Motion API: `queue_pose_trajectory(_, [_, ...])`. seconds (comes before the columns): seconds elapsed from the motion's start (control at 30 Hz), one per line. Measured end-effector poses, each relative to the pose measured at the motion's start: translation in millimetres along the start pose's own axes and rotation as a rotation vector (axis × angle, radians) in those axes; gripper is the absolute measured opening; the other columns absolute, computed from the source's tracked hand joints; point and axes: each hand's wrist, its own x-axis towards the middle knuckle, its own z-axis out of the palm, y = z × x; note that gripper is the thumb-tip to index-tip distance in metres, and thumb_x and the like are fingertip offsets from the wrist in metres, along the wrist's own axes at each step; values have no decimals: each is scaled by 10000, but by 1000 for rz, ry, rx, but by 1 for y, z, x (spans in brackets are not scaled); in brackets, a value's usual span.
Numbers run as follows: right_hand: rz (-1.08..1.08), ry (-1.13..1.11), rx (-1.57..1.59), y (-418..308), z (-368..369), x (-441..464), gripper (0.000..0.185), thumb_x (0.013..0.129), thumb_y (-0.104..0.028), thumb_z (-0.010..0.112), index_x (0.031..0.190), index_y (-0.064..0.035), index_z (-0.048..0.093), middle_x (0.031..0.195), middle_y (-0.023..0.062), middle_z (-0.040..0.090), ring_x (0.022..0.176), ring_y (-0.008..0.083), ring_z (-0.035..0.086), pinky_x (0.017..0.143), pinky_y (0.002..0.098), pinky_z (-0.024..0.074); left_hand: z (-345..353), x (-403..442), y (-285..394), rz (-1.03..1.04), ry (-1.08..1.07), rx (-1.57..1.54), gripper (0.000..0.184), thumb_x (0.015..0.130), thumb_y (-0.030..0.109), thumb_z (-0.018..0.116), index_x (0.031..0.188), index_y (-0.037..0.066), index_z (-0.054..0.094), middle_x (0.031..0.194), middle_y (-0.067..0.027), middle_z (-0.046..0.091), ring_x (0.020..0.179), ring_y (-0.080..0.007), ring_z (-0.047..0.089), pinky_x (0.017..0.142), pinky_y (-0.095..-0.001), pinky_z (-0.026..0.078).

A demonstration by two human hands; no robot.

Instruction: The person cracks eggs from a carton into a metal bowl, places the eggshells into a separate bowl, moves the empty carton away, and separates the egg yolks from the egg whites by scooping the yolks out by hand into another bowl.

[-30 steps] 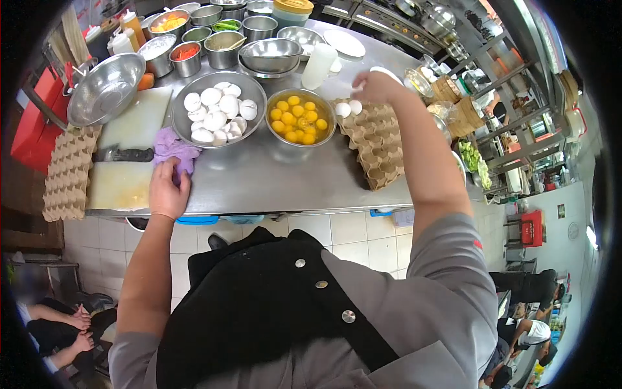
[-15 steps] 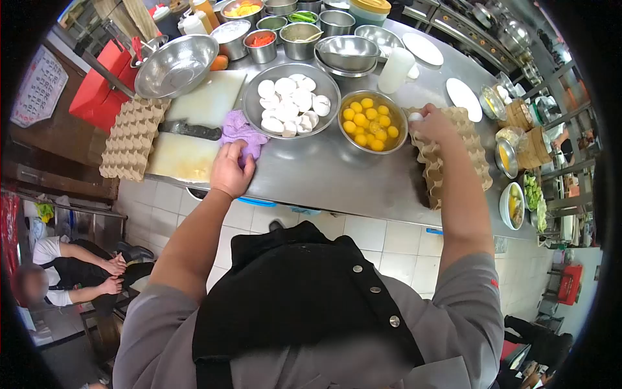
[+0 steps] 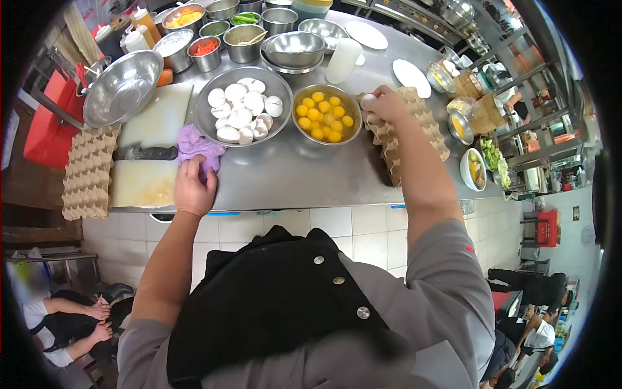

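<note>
My right hand [image 3: 389, 106] pinches a white egg [image 3: 368, 100] beside the right rim of a steel bowl [image 3: 329, 141]; whether egg and rim touch I cannot tell. Inside that bowl lie several yolks [image 3: 317, 117] in clear egg white. Beneath my right hand and wrist is a cardboard egg tray [image 3: 414, 107]. My left hand [image 3: 194, 188] rests at the counter's front edge, fingertips on a crumpled purple cloth [image 3: 197, 146], thumb apart from the fingers. Between the hands a wide steel bowl [image 3: 206, 123] holds white eggshells [image 3: 240, 110], some visibly broken.
A knife [image 3: 146, 152] lies across the white cutting board [image 3: 139, 185]. Another egg tray [image 3: 91, 172] stands at the left. Steel containers, a squeeze bottle [image 3: 343, 61] and white plates [image 3: 412, 78] line the back. A bowl of food [image 3: 473, 170] sits at the right. A person sits lower left.
The view has swung to the right, so the counter appears further left. Relative to the bowls and cloth, both hands stay in nearly the same places, the egg still in my right hand.
</note>
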Motion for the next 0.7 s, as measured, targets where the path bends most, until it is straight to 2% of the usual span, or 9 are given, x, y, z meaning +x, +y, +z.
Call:
queue_pose_trajectory(0.13, [30,76,345,8,-4,5,590,716,-415,812,1139,-45,632,990,105,732,826,187,698,744,349,556,-1,1,0,7,0,-1,297,871,156,690,1150,84,620,913,-164,589,852,-369,595,765,-475,499])
queue_pose_trajectory(0.23, [95,127,357,9,-29,0,556,693,-413,843,1071,-57,642,921,68,706,776,162,649,691,344,529,-3,2,1,-16,-30,-15,304,867,150,691,1154,80,620,918,-164,593,865,-372,597,774,-479,497])
queue_pose_trajectory(0.33, [65,236,348,26,-60,-12,545,676,-439,862,1025,-78,651,889,53,688,761,157,616,677,331,505,-2,2,0,73,44,-28,307,866,148,691,1155,75,619,935,-166,604,872,-376,599,777,-483,496])
queue_pose_trajectory(0.37, [68,235,338,35,-78,-15,545,657,-451,875,1000,-89,653,911,54,681,805,160,611,704,326,513,-1,0,-1,16,-3,-44,296,872,148,690,1150,73,618,955,-171,617,877,-382,599,780,-481,496])
queue_pose_trajectory(0.4, [37,295,248,50,-96,-14,596,637,-504,871,1024,-101,660,972,80,701,886,190,651,784,335,528,-1,-1,-2,16,-6,-55,295,876,148,689,1152,72,618,957,-172,620,877,-384,600,782,-479,497])
queue_pose_trajectory(0.53, [-25,420,136,97,-193,-21,693,627,-588,841,1073,-87,670,1028,103,720,971,230,685,896,353,521,0,-1,-2,45,22,-60,292,898,150,675,1167,51,621,950,-174,621,864,-366,605,784,-461,500])
queue_pose_trajectory(0.6, [6,492,25,72,-243,-76,669,660,-572,825,1094,-88,668,1051,100,716,978,222,678,886,344,525,2,-2,-3,22,6,-55,290,905,151,667,1170,40,623,947,-173,618,857,-354,605,783,-455,500])
queue_pose_trajectory(0.67, [-57,678,-164,94,-281,-93,646,677,-543,837,1101,-89,662,991,88,712,884,203,678,845,348,534,3,-3,-3,34,19,-36,291,921,150,659,1178,17,626,945,-176,618,857,-332,609,781,-438,506])
queue_pose_trajectory(0.7, [-43,650,-111,109,-301,-96,624,706,-507,837,1122,-77,658,1015,78,714,942,196,683,864,341,533,2,-3,-1,11,11,-12,294,926,149,657,1184,13,625,955,-179,626,858,-330,615,788,-435,510])
